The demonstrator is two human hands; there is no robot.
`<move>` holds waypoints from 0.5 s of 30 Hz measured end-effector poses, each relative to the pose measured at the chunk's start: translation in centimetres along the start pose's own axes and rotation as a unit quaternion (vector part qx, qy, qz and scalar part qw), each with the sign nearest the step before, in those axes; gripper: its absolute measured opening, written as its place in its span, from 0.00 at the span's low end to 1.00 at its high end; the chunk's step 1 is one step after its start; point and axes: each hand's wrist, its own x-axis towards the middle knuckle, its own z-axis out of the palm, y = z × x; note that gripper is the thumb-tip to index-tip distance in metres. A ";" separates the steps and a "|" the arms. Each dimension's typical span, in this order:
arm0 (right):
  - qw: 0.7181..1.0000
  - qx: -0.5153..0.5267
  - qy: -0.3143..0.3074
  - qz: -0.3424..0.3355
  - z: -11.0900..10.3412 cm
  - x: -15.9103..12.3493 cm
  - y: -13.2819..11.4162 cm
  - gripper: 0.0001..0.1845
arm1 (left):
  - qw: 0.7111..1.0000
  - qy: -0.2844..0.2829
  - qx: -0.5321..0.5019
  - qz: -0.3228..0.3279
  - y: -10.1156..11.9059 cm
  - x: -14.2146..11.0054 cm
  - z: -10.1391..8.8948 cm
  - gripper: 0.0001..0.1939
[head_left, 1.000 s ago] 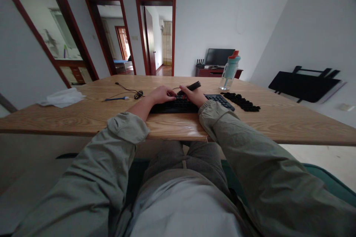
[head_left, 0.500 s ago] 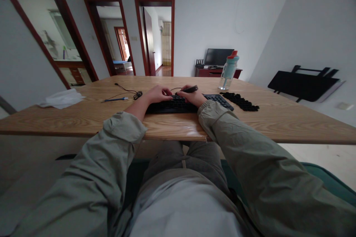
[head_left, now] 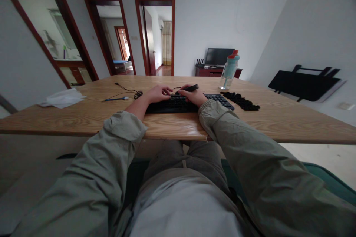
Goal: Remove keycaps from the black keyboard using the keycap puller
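Note:
A black keyboard (head_left: 217,100) lies on the wooden table (head_left: 83,114) in front of me. My left hand (head_left: 157,93) rests on its upper left part with fingers curled down onto the keys. My right hand (head_left: 194,96) is closed around a slim black tool (head_left: 189,88) whose tip points left, low over the middle keys. A pile of loose black keycaps (head_left: 242,101) sits just right of the keyboard.
A teal water bottle (head_left: 229,69) stands behind the keycaps. A blue pen (head_left: 116,99) and a coiled black cable (head_left: 137,94) lie to the left, with a white cloth (head_left: 61,98) at the far left corner. A black folded table (head_left: 303,83) leans on the right wall.
The black tool in my right hand has dropped from a raised, tilted pose to lie low over the keys. My left hand has stayed on the keyboard.

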 end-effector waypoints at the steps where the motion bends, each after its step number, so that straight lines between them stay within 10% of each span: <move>1: 1.000 0.008 0.003 0.000 0.0 0.0 0.0 0.12 | 1.000 -0.001 0.000 -0.003 0.0 0.0 0.0 0.23; 15: 1.000 -0.016 0.015 0.019 0.1 -0.2 -0.4 0.10 | 1.000 -0.002 0.008 -0.009 0.1 -0.1 -0.1 0.21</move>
